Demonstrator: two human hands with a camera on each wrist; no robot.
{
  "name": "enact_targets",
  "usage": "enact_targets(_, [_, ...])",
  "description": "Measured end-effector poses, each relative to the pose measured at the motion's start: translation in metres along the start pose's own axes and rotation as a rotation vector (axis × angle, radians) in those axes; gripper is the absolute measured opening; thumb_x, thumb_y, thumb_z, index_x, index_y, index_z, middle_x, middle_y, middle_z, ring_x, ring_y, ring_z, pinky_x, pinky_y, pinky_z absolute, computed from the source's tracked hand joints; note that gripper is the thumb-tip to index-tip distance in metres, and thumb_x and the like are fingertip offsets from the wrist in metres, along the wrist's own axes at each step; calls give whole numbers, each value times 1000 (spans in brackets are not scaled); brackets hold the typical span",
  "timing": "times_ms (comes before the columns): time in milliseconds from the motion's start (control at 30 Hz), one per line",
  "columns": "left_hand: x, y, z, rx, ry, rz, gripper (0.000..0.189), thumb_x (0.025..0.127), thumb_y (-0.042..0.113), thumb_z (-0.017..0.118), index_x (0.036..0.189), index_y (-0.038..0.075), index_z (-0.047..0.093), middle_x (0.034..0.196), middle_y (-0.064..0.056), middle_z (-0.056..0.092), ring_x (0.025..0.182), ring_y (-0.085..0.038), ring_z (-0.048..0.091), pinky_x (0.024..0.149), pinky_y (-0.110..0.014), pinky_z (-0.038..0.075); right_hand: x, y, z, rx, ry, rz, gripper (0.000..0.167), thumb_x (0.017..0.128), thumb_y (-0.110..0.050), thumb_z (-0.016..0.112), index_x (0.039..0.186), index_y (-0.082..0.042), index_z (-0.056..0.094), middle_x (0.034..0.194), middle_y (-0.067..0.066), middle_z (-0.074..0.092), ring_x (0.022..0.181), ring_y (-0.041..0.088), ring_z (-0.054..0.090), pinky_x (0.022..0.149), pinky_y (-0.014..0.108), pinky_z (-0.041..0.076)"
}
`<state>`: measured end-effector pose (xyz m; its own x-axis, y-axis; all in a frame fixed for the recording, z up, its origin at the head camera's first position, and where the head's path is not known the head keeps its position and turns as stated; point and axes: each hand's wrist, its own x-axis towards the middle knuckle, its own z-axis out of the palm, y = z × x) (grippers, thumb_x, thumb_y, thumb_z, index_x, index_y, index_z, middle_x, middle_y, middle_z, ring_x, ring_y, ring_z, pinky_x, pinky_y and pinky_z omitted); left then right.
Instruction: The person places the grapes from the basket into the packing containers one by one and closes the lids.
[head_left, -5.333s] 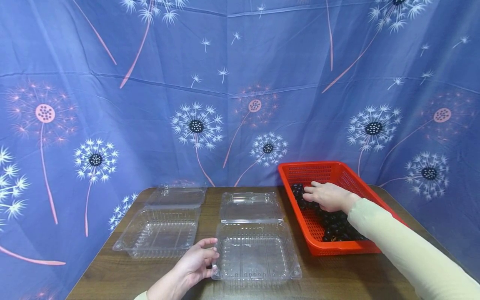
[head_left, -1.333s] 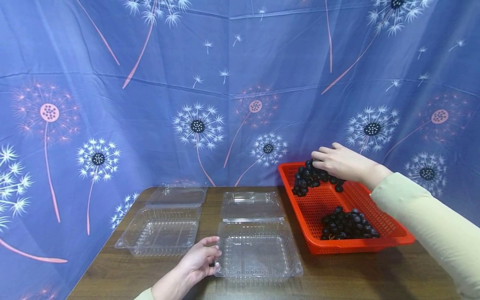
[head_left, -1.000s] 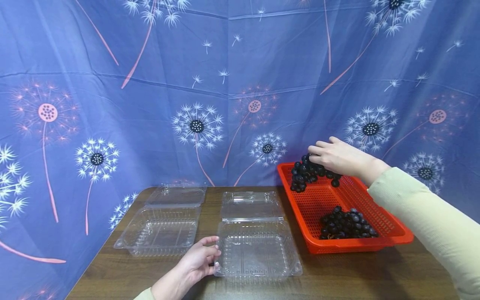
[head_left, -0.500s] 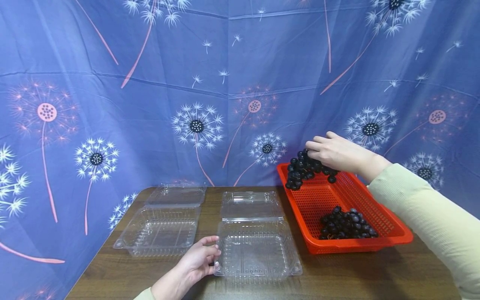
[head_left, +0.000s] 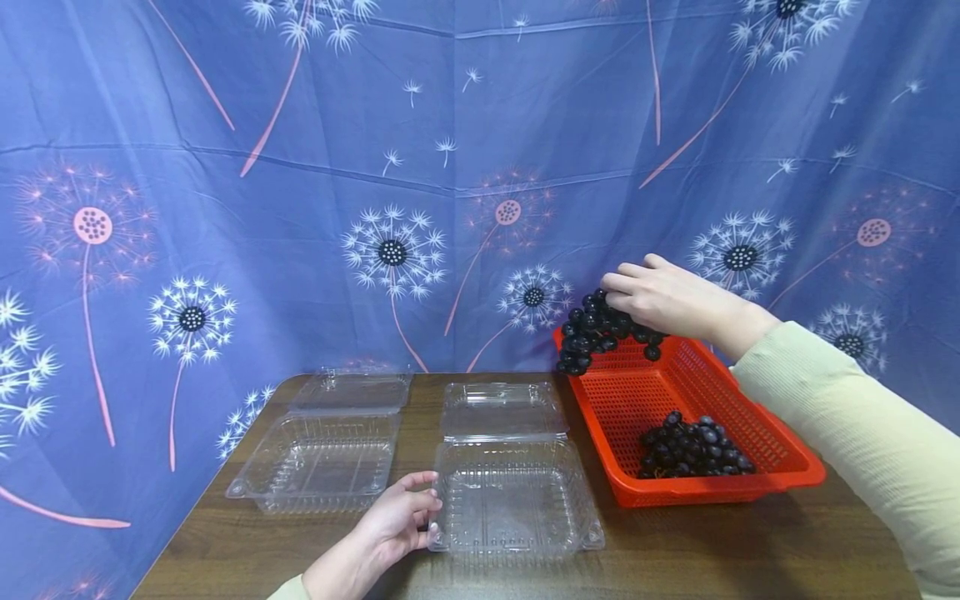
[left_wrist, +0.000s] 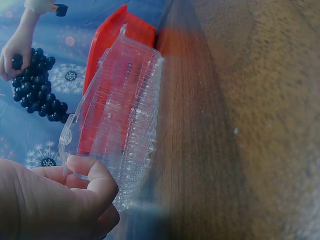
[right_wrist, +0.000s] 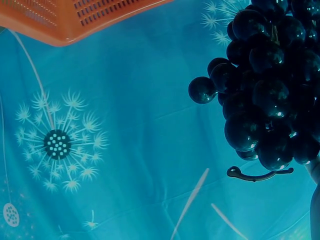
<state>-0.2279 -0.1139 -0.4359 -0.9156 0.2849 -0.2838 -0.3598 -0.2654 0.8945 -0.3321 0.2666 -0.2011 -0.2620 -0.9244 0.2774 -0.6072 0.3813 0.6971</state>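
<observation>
My right hand (head_left: 667, 296) holds a bunch of dark grapes (head_left: 592, 329) up by its top, over the back left corner of the red basket (head_left: 787, 481). In the right wrist view, the grapes (right_wrist: 265, 95) fill the right side, with a bare stem end (right_wrist: 255, 176) poking out. A second bunch (head_left: 693, 447) lies at the near end of the basket. With thumb and fingers, my left hand (head_left: 397, 523) pinches the left rim of a clear plastic clamshell container (head_left: 517, 504), whose lid is folded back. The left wrist view shows the thumb (left_wrist: 85, 165) at that rim.
Another clear clamshell container (head_left: 322, 462), also lid back, stands to the left on the wooden table (head_left: 660, 554). A blue curtain (head_left: 300, 208) with a dandelion print hangs behind the table. The basket stands just right of the nearer container.
Earlier my right hand was down in the basket among the grapes. It has since lifted one bunch and carried it up and leftward to the rim. My left hand stays in place.
</observation>
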Motion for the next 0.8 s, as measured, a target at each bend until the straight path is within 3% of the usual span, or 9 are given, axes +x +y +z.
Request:
enact_targets(433, [0, -1, 1, 5, 1, 0, 45, 81, -8, 52, 122, 3, 38, 92, -1, 40, 72, -8, 44, 62, -17, 45, 11, -3, -8, -2, 71, -10, 12, 71, 0, 57, 81, -7, 57, 96, 6, 52, 77, 24, 43, 59, 35, 27])
enact_targets(800, [1, -1, 0, 3, -6, 5, 46, 81, -7, 52, 123, 2, 37, 90, 0, 41, 71, -8, 44, 61, -17, 44, 25, -12, -15, -23, 77, -37, 9, 76, 1, 54, 80, -7, 56, 94, 5, 51, 77, 24, 42, 59, 34, 28])
